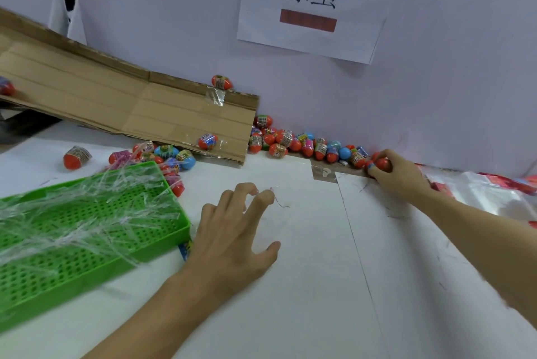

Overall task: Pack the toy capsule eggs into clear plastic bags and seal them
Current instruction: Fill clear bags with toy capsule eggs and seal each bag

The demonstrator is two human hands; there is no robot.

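Left hand [232,230] is hovering loose-fingered (holding nothing) — right hand [398,172] is gripping red eggs [380,163], gathering step; bagging comes next.

Place: small hand-packing workstation, workshop type.
Station label: printed paper sign [312,4] reading 拣蛋, taped to the plain wall.
Feed: flattened cardboard chute [130,108], taped together, sloping down to the bench.
Stock: loose toy capsule eggs [290,140] heaped in bulk along the wall.
Surface: white table [305,271], sheeted, pen-marked.
Waste: green perforated tray [87,242] holding clear plastic strips.
Packaging: clear plastic bags [479,193] at right.
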